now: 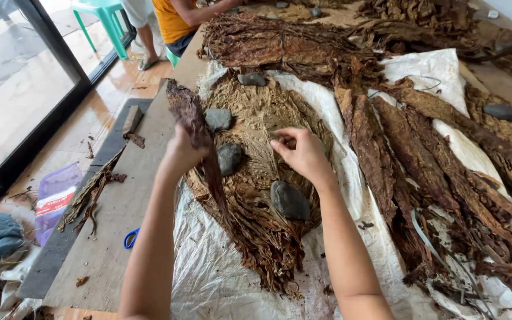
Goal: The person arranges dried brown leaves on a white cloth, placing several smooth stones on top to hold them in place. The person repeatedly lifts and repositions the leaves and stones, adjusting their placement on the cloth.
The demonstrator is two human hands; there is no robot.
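My left hand (180, 153) is shut on a dark dried leaf (192, 121) that it holds upright above the table; the leaf's lower end hangs down past my wrist. My right hand (301, 152) hovers over a flat stack of tan dried leaves (256, 109), its fingers pinched at the stack's top surface. Whether they grip anything I cannot tell. Several grey stones (290, 200) weigh the stack down, one just below my right wrist, another (230, 157) between my hands.
A white woven sheet (214, 272) covers the wooden table (125, 201). Long dark leaf bundles (410, 154) lie to the right, another heap (280, 41) at the back. Blue scissors (130, 238) lie near the left edge. A person in an orange shirt (170, 21) sits at the far end.
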